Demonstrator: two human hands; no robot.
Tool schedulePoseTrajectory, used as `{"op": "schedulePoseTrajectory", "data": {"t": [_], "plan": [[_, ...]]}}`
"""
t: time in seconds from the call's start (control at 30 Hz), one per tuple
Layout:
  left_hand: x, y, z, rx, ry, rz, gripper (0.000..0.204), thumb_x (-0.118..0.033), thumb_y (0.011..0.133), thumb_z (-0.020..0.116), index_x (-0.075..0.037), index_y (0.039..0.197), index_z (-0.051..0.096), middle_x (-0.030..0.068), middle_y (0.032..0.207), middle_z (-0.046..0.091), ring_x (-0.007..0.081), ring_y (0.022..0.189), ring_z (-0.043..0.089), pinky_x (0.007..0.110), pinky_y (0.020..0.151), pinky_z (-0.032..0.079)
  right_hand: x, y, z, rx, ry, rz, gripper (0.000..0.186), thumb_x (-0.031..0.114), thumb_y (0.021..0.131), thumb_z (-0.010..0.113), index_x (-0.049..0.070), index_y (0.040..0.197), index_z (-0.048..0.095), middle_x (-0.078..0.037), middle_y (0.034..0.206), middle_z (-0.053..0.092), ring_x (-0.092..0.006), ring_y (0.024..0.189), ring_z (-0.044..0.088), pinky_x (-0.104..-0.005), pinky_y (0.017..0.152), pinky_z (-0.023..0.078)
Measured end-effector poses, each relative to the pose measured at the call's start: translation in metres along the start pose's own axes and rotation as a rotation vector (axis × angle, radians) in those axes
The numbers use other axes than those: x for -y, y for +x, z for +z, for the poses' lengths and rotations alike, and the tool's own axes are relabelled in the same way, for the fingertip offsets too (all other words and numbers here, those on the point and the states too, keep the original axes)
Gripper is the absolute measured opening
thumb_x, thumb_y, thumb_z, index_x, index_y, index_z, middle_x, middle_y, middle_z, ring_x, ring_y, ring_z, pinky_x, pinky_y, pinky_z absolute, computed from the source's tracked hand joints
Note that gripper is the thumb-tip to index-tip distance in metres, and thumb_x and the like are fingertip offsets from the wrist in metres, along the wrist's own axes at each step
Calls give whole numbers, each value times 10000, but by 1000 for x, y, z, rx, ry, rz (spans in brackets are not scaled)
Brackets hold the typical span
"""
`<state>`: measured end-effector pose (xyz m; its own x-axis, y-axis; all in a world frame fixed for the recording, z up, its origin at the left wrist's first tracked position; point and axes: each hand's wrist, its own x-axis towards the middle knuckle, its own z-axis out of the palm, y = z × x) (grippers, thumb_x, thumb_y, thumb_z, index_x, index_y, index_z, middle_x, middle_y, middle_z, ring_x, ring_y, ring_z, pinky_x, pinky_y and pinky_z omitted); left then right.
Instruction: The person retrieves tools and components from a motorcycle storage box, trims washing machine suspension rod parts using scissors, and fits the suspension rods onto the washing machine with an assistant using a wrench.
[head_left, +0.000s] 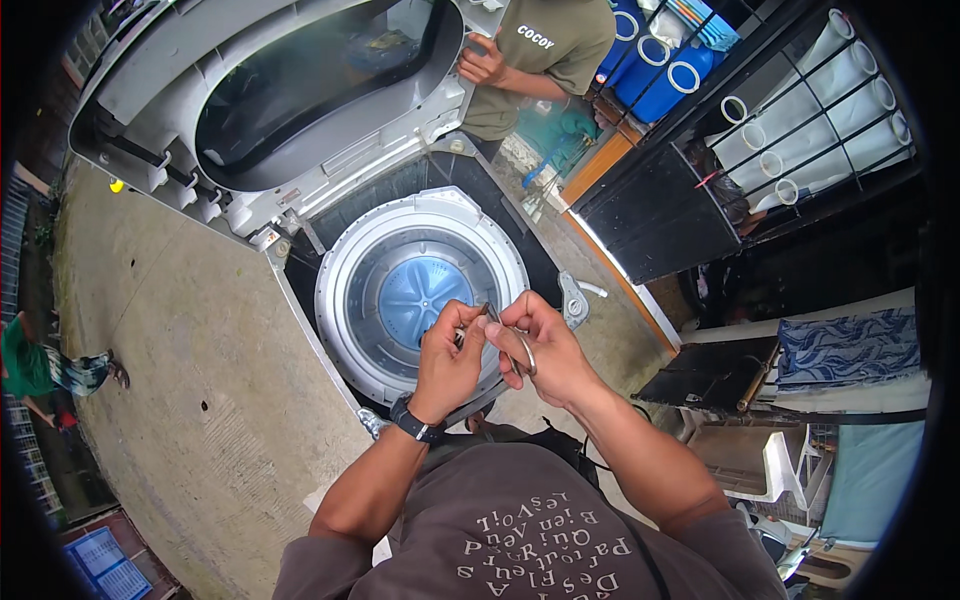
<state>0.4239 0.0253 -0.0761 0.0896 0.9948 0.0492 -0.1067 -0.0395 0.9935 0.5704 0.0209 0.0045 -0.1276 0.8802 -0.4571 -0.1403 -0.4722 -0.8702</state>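
My right hand point(556, 358) is closed on metal scissors point(529, 357), whose ring handle shows below the fingers. Fingertips of my left hand point(446, 365) pinch a small dark piece close to the scissors' tips, too small to make out. Both hands meet above the near right rim of a washing machine tub point(345, 240), apart from it. Inside the tub is a blue ribbed pulsator point(412, 285). The machine's grey top cover point(310, 165), with its dark window, stands tilted up at the far side, and a co-worker's hand point(483, 62) grips its edge.
A grey metal part with a white spout point(574, 300) sits at the machine's right corner. Concrete floor point(200, 340) spreads to the left, where another person point(60, 365) is at the edge. Along the right are a black grille point(820, 95), blue containers point(660, 85) and a patterned cloth point(850, 350).
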Motion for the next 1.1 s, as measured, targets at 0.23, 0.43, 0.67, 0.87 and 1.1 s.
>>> {"op": "schedulePoseTrajectory", "data": {"t": [0.23,0.43,0.67,0.87,1.1], "plan": [[1,-11,-8,-30,157,47,117,-123,1013,621,-12,1049,625,82,838,696,134,667,590,301,554,428,9,5,-5,170,-455,-10,252,100,1002,690,77,952,444,-31,758,570,-70,560,540,-247,422,388],[-1,-20,-27,-10,256,33,97,-103,1009,614,-12,1042,622,97,849,705,173,689,638,328,575,456,-11,12,3,202,-255,13,276,116,976,709,61,946,440,-21,701,562,-76,543,536,-268,429,405],[-2,-27,-43,-22,298,76,127,-127,1038,588,-7,1059,625,82,872,698,173,730,645,323,611,470,-18,14,17,238,-155,11,291,124,963,739,60,958,455,-25,770,564,-66,583,540,-256,433,421],[-18,-29,-48,28,-231,-363,205,-195,1094,545,-22,1133,649,-38,825,567,24,643,448,203,567,374,-42,13,19,69,-82,-339,323,133,965,754,64,1027,445,-45,836,593,-65,674,568,-237,511,440],[-25,-28,-66,153,-515,-413,250,-235,1096,554,-20,1178,654,-44,824,553,20,594,376,199,512,302,-33,-5,23,373,91,-110,272,161,997,714,69,1060,466,-64,975,603,-118,698,601,-270,525,483]]}}
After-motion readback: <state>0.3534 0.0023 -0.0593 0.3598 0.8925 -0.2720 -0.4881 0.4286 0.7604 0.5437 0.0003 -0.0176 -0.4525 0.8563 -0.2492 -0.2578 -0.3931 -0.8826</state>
